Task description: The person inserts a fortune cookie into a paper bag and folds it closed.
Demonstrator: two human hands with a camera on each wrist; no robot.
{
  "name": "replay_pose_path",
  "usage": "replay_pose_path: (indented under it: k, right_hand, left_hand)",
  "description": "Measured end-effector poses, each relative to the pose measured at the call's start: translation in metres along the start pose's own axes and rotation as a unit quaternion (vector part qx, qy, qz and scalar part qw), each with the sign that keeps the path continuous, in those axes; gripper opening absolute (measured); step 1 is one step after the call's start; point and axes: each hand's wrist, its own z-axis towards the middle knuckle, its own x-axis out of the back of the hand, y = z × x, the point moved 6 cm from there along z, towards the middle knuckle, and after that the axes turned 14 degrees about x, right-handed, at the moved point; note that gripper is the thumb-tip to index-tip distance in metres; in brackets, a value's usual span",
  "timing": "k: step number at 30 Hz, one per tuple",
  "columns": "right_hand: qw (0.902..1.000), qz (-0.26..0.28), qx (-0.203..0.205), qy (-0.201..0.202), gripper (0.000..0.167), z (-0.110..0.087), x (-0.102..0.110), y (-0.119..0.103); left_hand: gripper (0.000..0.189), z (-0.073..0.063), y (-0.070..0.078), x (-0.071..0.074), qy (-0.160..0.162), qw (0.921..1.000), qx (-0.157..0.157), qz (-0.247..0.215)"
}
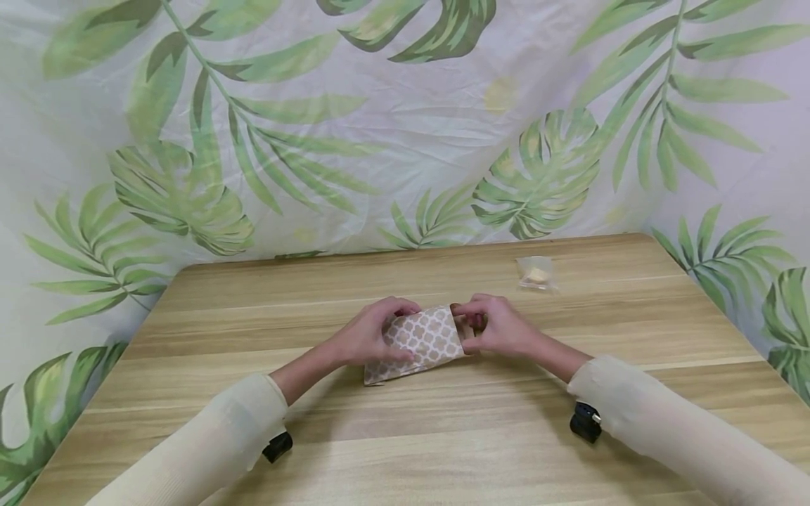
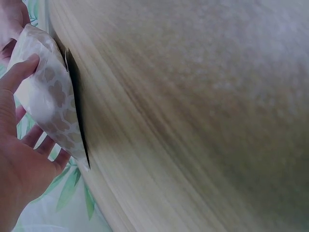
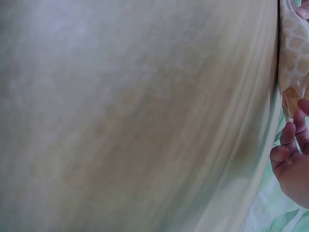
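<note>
A small paper bag [image 1: 425, 337], tan with a white lattice pattern, lies tilted just over the wooden table in the head view. My left hand [image 1: 378, 332] holds its closed end, thumb on the near face and fingers round the far edge. In the left wrist view, the thumb of the left hand [image 2: 24, 150] presses on the bag [image 2: 53, 92]. At the bag's open mouth, my right hand [image 1: 500, 327] grips the rim with thumb and forefinger. Curled fingers of the right hand [image 3: 294, 164] show below the bag's mouth [image 3: 292, 99] in the right wrist view. The bag's inside is mostly hidden.
A small clear plastic bag [image 1: 536, 273] with something pale yellow inside lies toward the back right of the wooden table [image 1: 405, 450]. Behind the table hangs a leaf-printed cloth [image 1: 405, 140]. Dark wrist cameras [image 1: 586, 422] sit under both sleeves.
</note>
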Motion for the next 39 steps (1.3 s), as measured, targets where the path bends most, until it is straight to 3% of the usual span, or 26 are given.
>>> replay_pose_path:
  k: [8,15,27,33,39]
  right_hand:
    - [0.9999,0.008,0.006,-0.005,0.054,0.0,0.0,0.001]
    - [0.9994,0.019,0.02,-0.02,0.056,-0.002,0.0,0.0]
    - [0.9987,0.003,0.037,-0.035,0.052,-0.001,-0.005,-0.003]
    - [0.9993,0.018,0.031,-0.014,0.054,-0.007,0.009,-0.003]
    - [0.9998,-0.005,0.018,0.007,0.051,-0.015,0.029,0.001]
  left_hand:
    - [0.077,-0.001,0.0,0.001,-0.013,0.9999,0.002,0.002]
    - [0.091,-0.004,-0.004,0.0,-0.035,0.9989,-0.006,0.031]
    - [0.091,-0.005,-0.005,-0.001,-0.027,0.9983,-0.012,0.051]
    - [0.089,-0.005,-0.004,-0.001,-0.024,0.9979,-0.02,0.057]
    - [0.087,-0.005,-0.004,-0.001,-0.024,0.998,-0.019,0.056]
